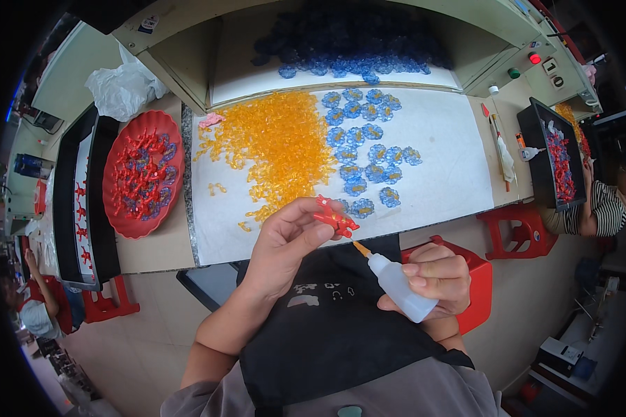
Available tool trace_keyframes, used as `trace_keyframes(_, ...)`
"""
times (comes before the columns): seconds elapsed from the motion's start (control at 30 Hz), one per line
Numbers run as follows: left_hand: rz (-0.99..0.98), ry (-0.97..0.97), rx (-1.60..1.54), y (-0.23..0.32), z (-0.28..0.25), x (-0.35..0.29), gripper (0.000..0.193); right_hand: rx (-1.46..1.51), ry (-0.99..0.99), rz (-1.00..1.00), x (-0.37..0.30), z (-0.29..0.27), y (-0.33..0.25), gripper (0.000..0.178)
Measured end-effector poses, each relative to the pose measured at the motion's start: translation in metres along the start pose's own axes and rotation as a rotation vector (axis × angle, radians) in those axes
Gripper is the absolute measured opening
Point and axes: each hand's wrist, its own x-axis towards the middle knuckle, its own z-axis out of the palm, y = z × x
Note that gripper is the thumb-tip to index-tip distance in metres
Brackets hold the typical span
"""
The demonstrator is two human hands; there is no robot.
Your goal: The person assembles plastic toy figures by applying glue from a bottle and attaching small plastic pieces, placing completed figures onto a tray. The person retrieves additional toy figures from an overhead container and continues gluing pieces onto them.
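My left hand pinches a small red figurine with yellow markings, held above the table's front edge. A bit of blue shows behind my fingertips; whether it joins the figurine I cannot tell. My right hand grips a white squeeze bottle, tilted so its orange-tan nozzle tip points up at the figurine's lower side, very close to it. Beyond my hands, on a white sheet, lie a heap of clear amber pieces and loose rows of blue flower-shaped pieces with yellowish centres.
A red oval dish of red and blue pieces stands left, beside a black tray with red figures. Under the box at the back lie dark blue pieces. Right are another black tray and a person's striped sleeve.
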Motion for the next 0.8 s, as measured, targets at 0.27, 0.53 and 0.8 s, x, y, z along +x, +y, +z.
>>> trace_keyframes(0.27, -0.023, 0.007, -0.012, 0.0001, 0.0004, 0.0001, 0.021, -0.007, 0.008, -0.01, -0.0003, -0.0003, 0.0002, 0.05)
trace_keyframes(0.53, -0.029, 0.018, -0.008, -0.0005, -0.0007, -0.0001, 0.021, 0.007, -0.045, 0.0, 0.0007, -0.0008, 0.0007, 0.047)
trace_keyframes(0.8, -0.073, 0.014, -0.158, -0.0026, -0.0007, 0.0028, 0.024, 0.134, 0.12, -0.017, -0.003, -0.0056, 0.0053, 0.052)
